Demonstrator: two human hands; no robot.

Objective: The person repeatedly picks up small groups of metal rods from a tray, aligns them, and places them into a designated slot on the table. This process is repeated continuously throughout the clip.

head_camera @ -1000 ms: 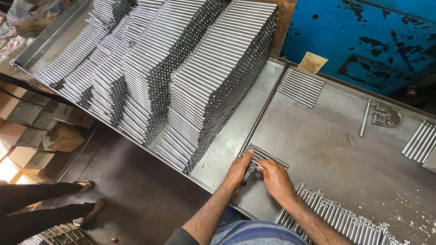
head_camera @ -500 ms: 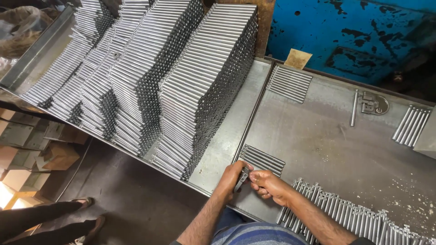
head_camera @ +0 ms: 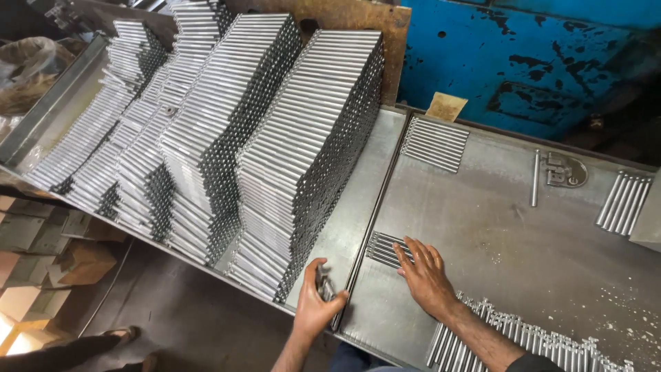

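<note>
My right hand [head_camera: 421,274] lies flat, fingers apart, on a small row of short metal rods [head_camera: 383,249] at the left edge of a grey steel tray [head_camera: 496,227]. My left hand [head_camera: 317,303] is closed around a few metal rods [head_camera: 323,284] at the near end of the neighbouring tray [head_camera: 348,213], just beside the ridge between the two trays. Tall slanted stacks of metal rods [head_camera: 275,151] fill that left tray. A long loose row of rods [head_camera: 523,341] lies by my right forearm at the near edge.
A neat row of rods [head_camera: 435,143] lies at the far end of the right tray, another row [head_camera: 623,201] at its right side, with a single rod [head_camera: 535,178] and a metal fitting [head_camera: 566,171] between. A blue panel [head_camera: 523,55] stands behind. Cardboard boxes [head_camera: 48,248] sit on the floor.
My left hand has moved left off the small row onto the neighbouring tray with a few rods in it. My right hand has opened flat over the row. The camera came closer.
</note>
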